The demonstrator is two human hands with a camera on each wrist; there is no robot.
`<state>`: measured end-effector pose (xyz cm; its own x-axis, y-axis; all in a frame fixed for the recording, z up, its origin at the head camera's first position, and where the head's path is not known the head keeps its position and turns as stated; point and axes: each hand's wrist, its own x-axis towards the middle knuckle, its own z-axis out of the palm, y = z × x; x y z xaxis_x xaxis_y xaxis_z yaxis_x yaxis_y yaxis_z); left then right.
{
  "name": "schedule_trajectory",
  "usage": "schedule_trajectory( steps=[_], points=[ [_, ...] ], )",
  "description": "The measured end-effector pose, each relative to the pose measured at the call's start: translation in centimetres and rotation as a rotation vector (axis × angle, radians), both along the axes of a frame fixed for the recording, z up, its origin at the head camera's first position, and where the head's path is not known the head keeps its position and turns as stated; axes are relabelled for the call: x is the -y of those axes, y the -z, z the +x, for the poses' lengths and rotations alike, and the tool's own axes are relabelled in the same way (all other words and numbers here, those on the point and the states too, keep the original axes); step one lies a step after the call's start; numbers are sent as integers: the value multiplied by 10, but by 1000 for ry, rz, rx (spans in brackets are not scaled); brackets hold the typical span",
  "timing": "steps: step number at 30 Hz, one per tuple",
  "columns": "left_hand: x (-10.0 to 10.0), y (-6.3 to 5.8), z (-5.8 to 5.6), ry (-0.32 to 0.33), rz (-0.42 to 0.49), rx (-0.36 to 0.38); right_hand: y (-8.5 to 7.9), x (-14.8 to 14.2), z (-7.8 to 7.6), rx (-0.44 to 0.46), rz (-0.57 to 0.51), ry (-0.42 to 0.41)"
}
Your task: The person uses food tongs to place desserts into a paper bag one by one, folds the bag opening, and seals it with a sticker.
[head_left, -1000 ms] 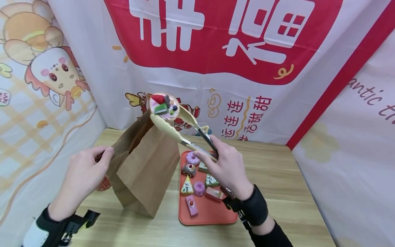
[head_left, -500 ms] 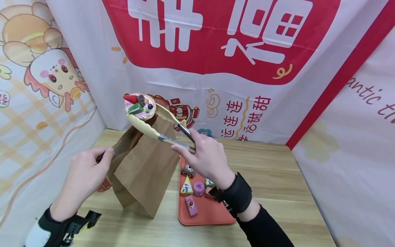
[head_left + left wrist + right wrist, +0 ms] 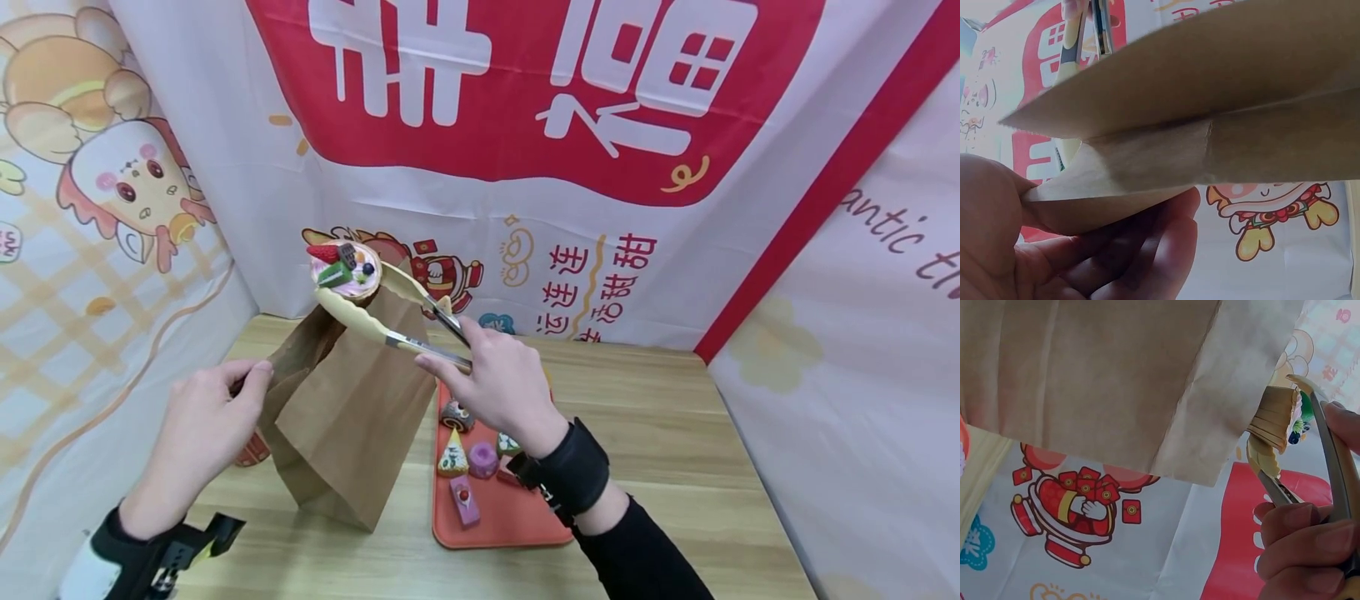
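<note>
My left hand (image 3: 213, 417) pinches the left rim of a brown paper bag (image 3: 352, 417), its thumb and fingers on either side of the paper in the left wrist view. The bag stands tilted on the table with its mouth spread. In my right hand (image 3: 498, 379) are tongs (image 3: 420, 342) with cream-coloured tips. Between those tips sits a toy cupcake (image 3: 347, 273) topped with a strawberry, a green piece and berries. It is right over the bag's mouth in the head view; the right wrist view shows its pleated side beside the bag's edge.
Right of the bag, a coral tray (image 3: 510, 525) on the wooden table (image 3: 660, 433) bears several toy sweets, among them a cake slice (image 3: 453, 455), a purple ring (image 3: 483, 459) and a pink bar (image 3: 465, 500). A reddish item (image 3: 252, 451) shows behind the bag. Printed cloth (image 3: 450, 200) hangs behind.
My right hand has carried the tongs and cupcake leftward to the bag's mouth, then slightly lower. My left hand has kept its hold on the rim.
</note>
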<state>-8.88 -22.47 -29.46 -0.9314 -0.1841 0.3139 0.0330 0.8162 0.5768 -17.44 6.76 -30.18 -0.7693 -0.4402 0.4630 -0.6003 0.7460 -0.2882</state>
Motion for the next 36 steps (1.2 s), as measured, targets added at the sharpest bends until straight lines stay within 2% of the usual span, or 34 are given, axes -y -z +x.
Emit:
schedule_trajectory(
  steps=[7, 18, 25, 31, 36],
  points=[
    [6, 0, 0, -19, 28, 12, -2, -6, 1, 18, 64, 45],
    [5, 1, 0, -11, 7, -9, -21, -8, 7, -69, 157, 85],
    [4, 0, 1, -8, 5, -9, -33, -11, 14, -31, 210, 126],
    [3, 1, 1, -9, 10, -21, -33, -13, 16, -3, 192, 120],
    [3, 0, 1, 2, 21, 10, -29, -17, 18, -8, 138, 108]
  ],
)
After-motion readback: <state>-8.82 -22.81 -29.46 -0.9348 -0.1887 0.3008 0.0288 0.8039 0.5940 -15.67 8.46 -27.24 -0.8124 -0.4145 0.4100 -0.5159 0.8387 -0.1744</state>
